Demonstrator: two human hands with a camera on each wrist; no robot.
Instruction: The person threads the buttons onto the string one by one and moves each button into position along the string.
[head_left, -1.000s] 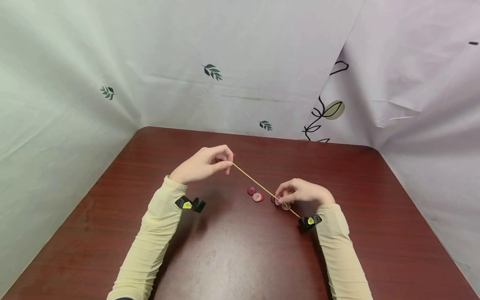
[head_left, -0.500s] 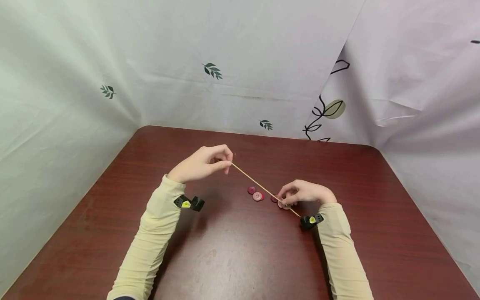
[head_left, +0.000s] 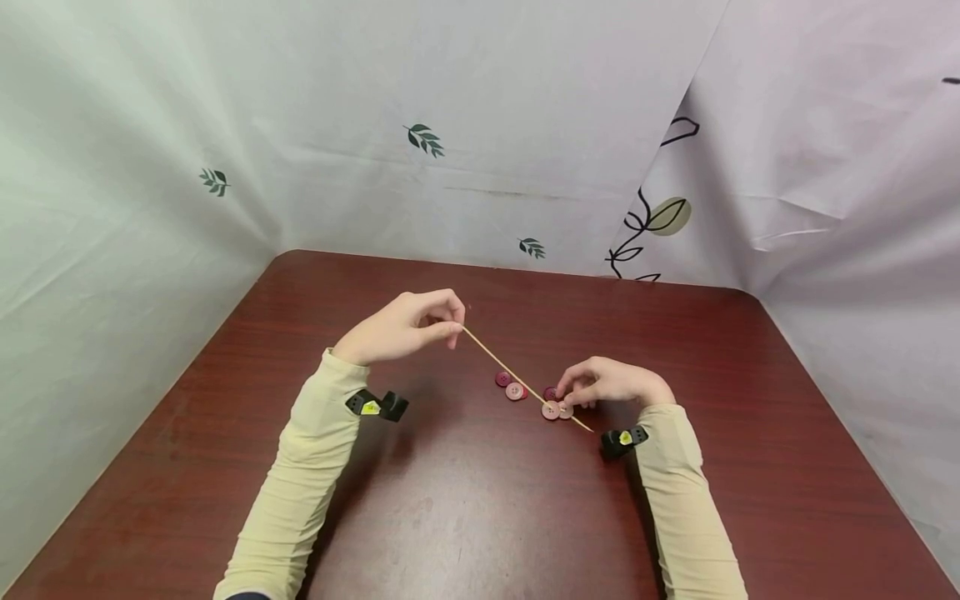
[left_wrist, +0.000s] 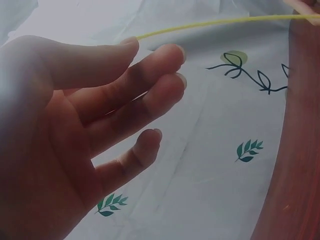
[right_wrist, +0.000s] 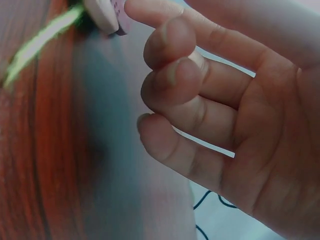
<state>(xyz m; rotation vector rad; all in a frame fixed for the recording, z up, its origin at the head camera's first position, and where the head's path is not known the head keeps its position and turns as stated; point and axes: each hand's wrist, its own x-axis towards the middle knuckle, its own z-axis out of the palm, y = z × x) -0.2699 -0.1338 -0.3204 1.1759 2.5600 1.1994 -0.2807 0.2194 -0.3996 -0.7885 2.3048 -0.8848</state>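
Observation:
My left hand (head_left: 408, 325) is raised over the table and pinches the end of a thin yellow cord (head_left: 498, 361) between thumb and forefinger. In the left wrist view the cord (left_wrist: 215, 23) leaves the fingertips, the other fingers loosely bent. Slanting down to the right, the cord meets a pale pink button (head_left: 551, 410), and its loose tail sticks out past it. My right hand (head_left: 611, 383) pinches a second pale button (head_left: 566, 410) there, at thumb and forefinger. The right wrist view shows a pink button (right_wrist: 102, 15) by the forefinger, with the blurred cord tail (right_wrist: 42, 42) beside it.
Left of the right hand lie a dark red button (head_left: 503, 379) and a pale pink button (head_left: 515, 391) overlapping a red one. Another dark red button (head_left: 551, 393) lies by the right fingertips. The brown table (head_left: 450, 517) ends at a white patterned curtain (head_left: 337, 125).
The pale buttons at my right fingers have shifted slightly left and apart, and more of them shows. The right hand moved slightly right, then stayed nearly still. The left hand barely moved.

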